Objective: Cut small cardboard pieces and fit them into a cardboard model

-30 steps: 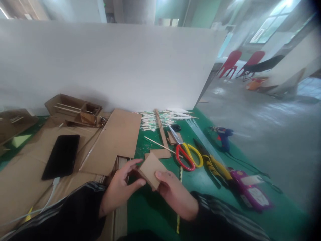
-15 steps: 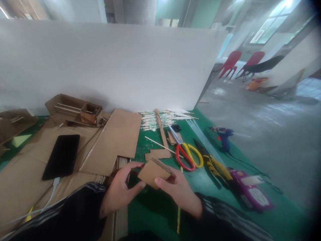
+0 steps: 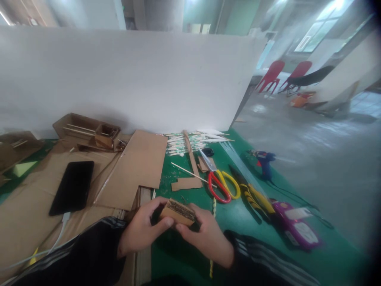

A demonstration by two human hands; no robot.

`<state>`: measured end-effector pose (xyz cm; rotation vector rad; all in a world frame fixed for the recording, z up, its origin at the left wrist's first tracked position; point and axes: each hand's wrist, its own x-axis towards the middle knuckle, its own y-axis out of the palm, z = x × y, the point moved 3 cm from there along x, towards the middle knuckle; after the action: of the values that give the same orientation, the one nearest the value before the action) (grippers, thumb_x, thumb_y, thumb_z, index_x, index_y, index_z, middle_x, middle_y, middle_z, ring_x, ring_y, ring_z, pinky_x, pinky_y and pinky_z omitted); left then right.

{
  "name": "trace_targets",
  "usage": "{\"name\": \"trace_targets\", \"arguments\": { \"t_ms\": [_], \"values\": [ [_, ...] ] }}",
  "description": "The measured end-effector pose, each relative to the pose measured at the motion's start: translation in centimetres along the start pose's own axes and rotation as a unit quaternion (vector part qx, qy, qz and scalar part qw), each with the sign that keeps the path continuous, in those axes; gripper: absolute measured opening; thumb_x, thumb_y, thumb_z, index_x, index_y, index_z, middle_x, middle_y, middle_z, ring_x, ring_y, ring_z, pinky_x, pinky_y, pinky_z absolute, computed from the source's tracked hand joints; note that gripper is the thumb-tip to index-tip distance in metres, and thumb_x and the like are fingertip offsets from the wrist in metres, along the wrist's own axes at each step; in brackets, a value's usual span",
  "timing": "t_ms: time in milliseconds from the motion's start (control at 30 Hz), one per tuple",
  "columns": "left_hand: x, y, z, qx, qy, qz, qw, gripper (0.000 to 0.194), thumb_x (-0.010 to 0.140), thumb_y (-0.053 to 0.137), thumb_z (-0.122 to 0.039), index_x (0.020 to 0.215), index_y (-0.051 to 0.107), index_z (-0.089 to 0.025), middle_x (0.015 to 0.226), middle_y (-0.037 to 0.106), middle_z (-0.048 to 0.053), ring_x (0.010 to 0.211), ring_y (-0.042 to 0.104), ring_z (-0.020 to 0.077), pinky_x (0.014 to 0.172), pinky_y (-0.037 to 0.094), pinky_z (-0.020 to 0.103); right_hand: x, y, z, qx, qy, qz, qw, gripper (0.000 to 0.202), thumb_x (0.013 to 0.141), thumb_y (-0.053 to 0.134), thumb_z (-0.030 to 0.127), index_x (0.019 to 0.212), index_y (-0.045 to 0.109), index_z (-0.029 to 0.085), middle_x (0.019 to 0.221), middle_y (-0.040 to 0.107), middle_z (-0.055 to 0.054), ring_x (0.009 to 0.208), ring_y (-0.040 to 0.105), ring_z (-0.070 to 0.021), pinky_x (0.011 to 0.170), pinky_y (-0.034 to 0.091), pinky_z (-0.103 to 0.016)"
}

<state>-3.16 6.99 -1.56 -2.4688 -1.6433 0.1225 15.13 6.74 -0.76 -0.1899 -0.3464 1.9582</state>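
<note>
A small stacked cardboard block [image 3: 177,216] sits between the two hands above the green table [image 3: 242,218], its rough layered edge turned up, probably to keep that edge in sight. The left hand [image 3: 141,228] pinches its left end between thumb and curled fingers; the right hand [image 3: 208,234] closes on the other end, presumably sharing the steadying. Beyond lie a flat cardboard strip [image 3: 187,183] and scissors [image 3: 212,167], handles towards the person, seemingly for easy reach, then pliers [image 3: 252,198] and a glue gun [image 3: 264,162].

Hazy daylight from upper-right window [image 3: 312,36]; glare on floor [image 3: 323,147]; distance blurred (right edge blackened).
</note>
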Motion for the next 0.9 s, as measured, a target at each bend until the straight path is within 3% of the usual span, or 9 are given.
{"name": "trace_targets", "arguments": {
  "t_ms": [200, 300, 400, 500, 667, 800, 900],
  "values": [
    [0.0, -0.1, -0.4, -0.014, -0.039, -0.011, 0.999, 0.025, 0.083, 0.062, -0.022, 0.107, 0.06, -0.017, 0.098, 0.067, 0.004, 0.091, 0.063, 0.0203, 0.081, 0.049, 0.028, 0.5, 1.0, -0.1, 0.201, 0.056, 0.073, 0.975, 0.026, 0.081, 0.068, 0.03, 0.103, 0.064, 0.017, 0.09, 0.069, -0.003, 0.083, 0.064, -0.0198, 0.073, 0.051, -0.031],
    [0.3, -0.4, -0.4, -0.026, -0.062, 0.03, 0.997, 0.023, 0.083, 0.06, -0.022, 0.105, 0.06, -0.016, 0.097, 0.067, 0.004, 0.091, 0.062, 0.02, 0.08, 0.049, 0.028, 0.8, 0.5, -0.4, 0.225, 0.067, 0.108, 0.966, 0.034, 0.079, 0.071, 0.034, 0.107, 0.062, 0.018, 0.098, 0.068, -0.004, 0.091, 0.063, -0.0218, 0.077, 0.051, -0.032],
    [0.9, -0.8, -0.7, 0.006, -0.105, 0.106, 0.989, 0.021, 0.081, 0.06, -0.026, 0.098, 0.062, -0.015, 0.089, 0.066, 0.002, 0.081, 0.06, 0.017, 0.07, 0.047, 0.024, 1.0, -1.3, -0.6, 0.165, 0.063, 0.079, 0.981, 0.038, 0.082, 0.068, 0.038, 0.114, 0.059, 0.02, 0.108, 0.065, -0.007, 0.098, 0.061, -0.0228, 0.083, 0.05, -0.035],
    [1.5, -1.1, -1.2, 0.099, -0.149, 0.184, 0.966, 0.026, 0.078, 0.063, -0.034, 0.096, 0.063, -0.015, 0.08, 0.064, -0.001, 0.069, 0.057, 0.0142, 0.058, 0.042, 0.02, 1.2, -3.5, -0.6, 0.088, 0.052, 0.03, 0.994, 0.03, 0.089, 0.059, 0.038, 0.114, 0.058, 0.021, 0.113, 0.063, -0.007, 0.103, 0.059, -0.0216, 0.092, 0.047, -0.037],
    [3.0, -0.7, -2.3, 0.308, -0.096, 0.235, 0.917, 0.026, 0.072, 0.065, -0.043, 0.085, 0.068, -0.02, 0.07, 0.064, -0.003, 0.063, 0.055, 0.0138, 0.053, 0.035, 0.021, 1.4, -6.0, -0.5, -0.002, 0.042, -0.023, 0.999, 0.026, 0.091, 0.054, 0.038, 0.11, 0.059, 0.021, 0.109, 0.063, -0.006, 0.099, 0.059, -0.021, 0.09, 0.047, -0.036],
    [3.7, -0.3, -2.2, 0.361, -0.111, 0.257, 0.89, 0.027, 0.076, 0.06, -0.045, 0.088, 0.068, -0.023, 0.075, 0.067, -0.002, 0.066, 0.059, 0.0148, 0.053, 0.035, 0.021, 1.2, -6.9, -0.9, -0.096, 0.054, -0.048, 0.993, 0.026, 0.091, 0.051, 0.04, 0.109, 0.059, 0.022, 0.094, 0.065, -0.004, 0.079, 0.06, -0.0189, 0.069, 0.049, -0.031],
    [4.1, -0.4, -1.9, 0.381, -0.123, 0.273, 0.875, 0.027, 0.077, 0.058, -0.046, 0.087, 0.068, -0.023, 0.074, 0.067, -0.002, 0.066, 0.059, 0.0156, 0.053, 0.034, 0.022, 0.8, -7.5, -1.3, -0.199, 0.054, -0.061, 0.977, 0.026, 0.092, 0.049, 0.042, 0.105, 0.06, 0.022, 0.076, 0.063, 0.0, 0.06, 0.055, -0.0164, 0.055, 0.043, -0.028]
  ]
}}
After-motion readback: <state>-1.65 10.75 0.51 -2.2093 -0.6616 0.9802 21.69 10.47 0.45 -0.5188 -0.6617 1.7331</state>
